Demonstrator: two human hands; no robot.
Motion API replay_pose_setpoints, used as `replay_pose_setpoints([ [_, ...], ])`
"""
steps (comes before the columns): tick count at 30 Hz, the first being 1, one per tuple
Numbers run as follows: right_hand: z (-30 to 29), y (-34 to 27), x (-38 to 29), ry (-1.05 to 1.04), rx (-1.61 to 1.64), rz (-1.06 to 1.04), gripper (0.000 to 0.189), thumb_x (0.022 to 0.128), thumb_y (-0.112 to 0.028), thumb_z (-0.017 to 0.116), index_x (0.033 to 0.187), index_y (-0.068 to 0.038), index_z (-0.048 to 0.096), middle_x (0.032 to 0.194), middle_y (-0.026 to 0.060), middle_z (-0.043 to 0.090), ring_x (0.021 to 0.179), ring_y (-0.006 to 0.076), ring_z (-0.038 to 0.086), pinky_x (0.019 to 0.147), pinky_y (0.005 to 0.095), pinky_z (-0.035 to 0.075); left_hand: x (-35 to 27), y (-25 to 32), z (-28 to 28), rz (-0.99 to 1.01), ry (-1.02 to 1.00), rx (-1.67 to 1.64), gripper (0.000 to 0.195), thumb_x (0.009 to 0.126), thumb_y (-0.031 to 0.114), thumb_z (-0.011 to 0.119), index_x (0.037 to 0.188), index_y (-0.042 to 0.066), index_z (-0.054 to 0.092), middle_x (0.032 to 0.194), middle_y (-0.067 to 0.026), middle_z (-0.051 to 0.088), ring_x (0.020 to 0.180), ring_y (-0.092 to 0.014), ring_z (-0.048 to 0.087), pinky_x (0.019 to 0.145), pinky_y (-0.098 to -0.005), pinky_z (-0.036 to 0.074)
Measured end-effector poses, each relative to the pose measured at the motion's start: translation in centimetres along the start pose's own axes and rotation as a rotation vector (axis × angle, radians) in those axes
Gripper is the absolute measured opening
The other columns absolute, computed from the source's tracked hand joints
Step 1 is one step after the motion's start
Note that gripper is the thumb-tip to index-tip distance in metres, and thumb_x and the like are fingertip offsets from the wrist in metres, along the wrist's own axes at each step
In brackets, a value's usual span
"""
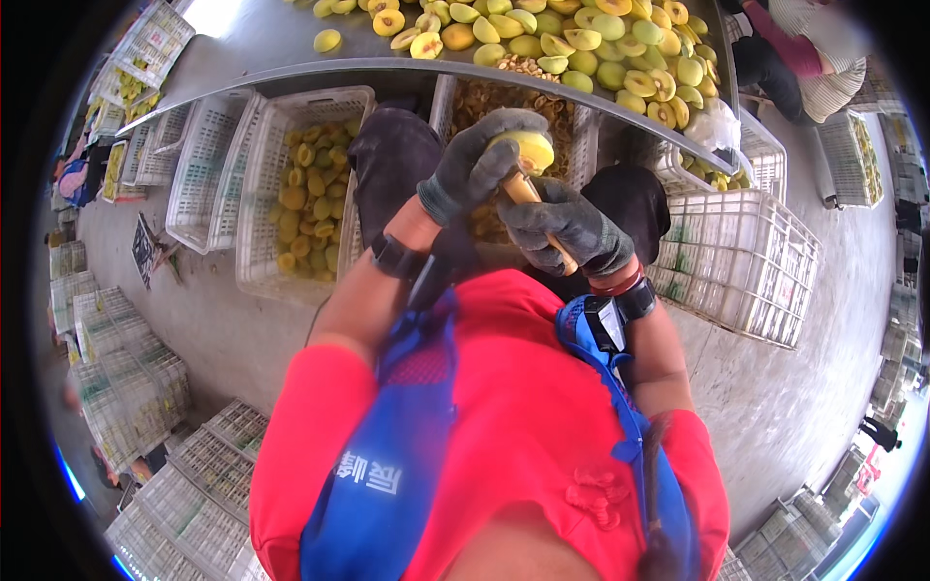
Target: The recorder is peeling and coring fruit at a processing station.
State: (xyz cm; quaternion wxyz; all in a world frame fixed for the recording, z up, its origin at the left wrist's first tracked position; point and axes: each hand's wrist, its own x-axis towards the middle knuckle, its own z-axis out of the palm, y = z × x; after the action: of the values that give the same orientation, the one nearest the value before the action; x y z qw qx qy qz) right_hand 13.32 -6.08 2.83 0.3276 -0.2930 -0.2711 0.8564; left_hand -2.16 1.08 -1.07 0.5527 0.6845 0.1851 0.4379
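In a dark work glove, my left hand (472, 163) grips a yellow-green stone fruit half (534, 151), its cut face turned to the right. My right hand (574, 225), gloved too, is closed around the wooden handle (520, 189) of a hand tool. The tool's upper end meets the fruit's lower edge; its working tip is hidden. Both hands are above my lap, over a white plastic crate holding brown fruit pits (494, 98). Beyond them, many fruit halves (581, 43) and a small heap of pits (527, 67) lie on a metal table (269, 51).
Left of my knees stands a crate (254, 218) of fruit halves, beside stacked crates (192, 189). Another white crate (734, 261) is at my right. A clear plastic bag (716, 127) lies on the table's right corner. Another person (806, 65) sits at the upper right.
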Motion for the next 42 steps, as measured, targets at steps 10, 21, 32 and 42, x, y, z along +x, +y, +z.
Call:
replay_pose_setpoints([
  [10,-0.6,1.9,2.5,0.115,-0.400,-0.085,0.010,0.083,-0.012,0.053,0.087,-0.003,0.051,0.058,0.0004,0.049,0.044,0.0071,0.045,0.040,0.0215,0.035,-0.6,0.5,-5.5,0.000,0.819,0.444,0.032,0.095,0.028,0.039,0.105,0.003,0.055,0.096,-0.0098,0.060,0.085,-0.021,0.059,0.078,-0.0317,0.048],
  [21,-3.1,4.1,5.1,0.308,-0.492,-0.113,0.015,0.085,-0.018,0.052,0.079,-0.006,0.046,0.052,0.0010,0.047,0.037,0.0102,0.043,0.036,0.0252,0.035,-7.2,-3.3,-22.7,-0.425,0.934,1.266,0.054,0.084,0.040,0.054,0.121,0.001,0.047,0.119,-0.0203,0.053,0.108,-0.037,0.051,0.091,-0.0441,0.040],
  [32,-1.3,2.0,6.5,0.476,-0.281,-0.004,0.015,0.086,-0.019,0.051,0.081,-0.005,0.049,0.051,0.0011,0.047,0.038,0.0097,0.043,0.038,0.0237,0.033,7.4,-12.6,-33.3,-0.616,0.473,1.496,0.057,0.075,0.037,0.063,0.124,0.015,0.044,0.122,-0.0157,0.050,0.110,-0.035,0.050,0.092,-0.0434,0.041],
  [42,0.0,0.6,7.6,0.566,0.011,0.070,0.014,0.086,-0.017,0.053,0.083,-0.004,0.048,0.051,0.0005,0.047,0.038,0.0095,0.042,0.038,0.0229,0.033,8.8,-17.1,-38.2,-0.967,0.247,1.491,0.062,0.076,0.040,0.064,0.128,0.019,0.040,0.132,-0.0162,0.043,0.111,-0.037,0.049,0.093,-0.0453,0.042],
])
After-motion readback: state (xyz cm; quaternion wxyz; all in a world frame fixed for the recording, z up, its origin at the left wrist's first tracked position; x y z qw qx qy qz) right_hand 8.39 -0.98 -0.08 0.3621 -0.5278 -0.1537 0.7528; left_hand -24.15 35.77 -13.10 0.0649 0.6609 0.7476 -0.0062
